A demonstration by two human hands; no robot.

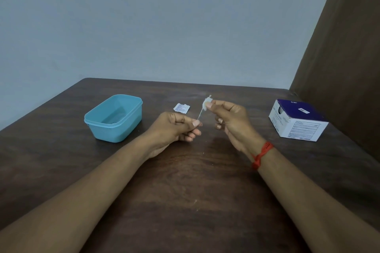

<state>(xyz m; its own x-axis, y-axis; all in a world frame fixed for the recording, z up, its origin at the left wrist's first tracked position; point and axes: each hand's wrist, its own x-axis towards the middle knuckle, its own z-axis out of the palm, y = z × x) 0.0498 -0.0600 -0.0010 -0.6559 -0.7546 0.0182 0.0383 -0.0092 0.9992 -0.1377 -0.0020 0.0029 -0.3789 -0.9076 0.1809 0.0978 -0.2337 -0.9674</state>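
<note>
Right of the blue tub (pixel 113 118), above the table (pixel 185 201): thin needle (pixel 199 114), lower end pinched by the left hand (pixel 174 129); upper part wrapped in a white swab (pixel 205 105), pinched by the right hand (pixel 232 121). Advised: hold the left hand steady, draw the swab tipward, fingers off the point.

Blue plastic tub (pixel 115 132) on L of wood table (pixel 185 201), torn sachet (pixel 181 107) mid, purple-white box (pixel 298 120) on R.

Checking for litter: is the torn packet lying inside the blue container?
No, the torn packet lies on the table, outside the blue container.
</note>
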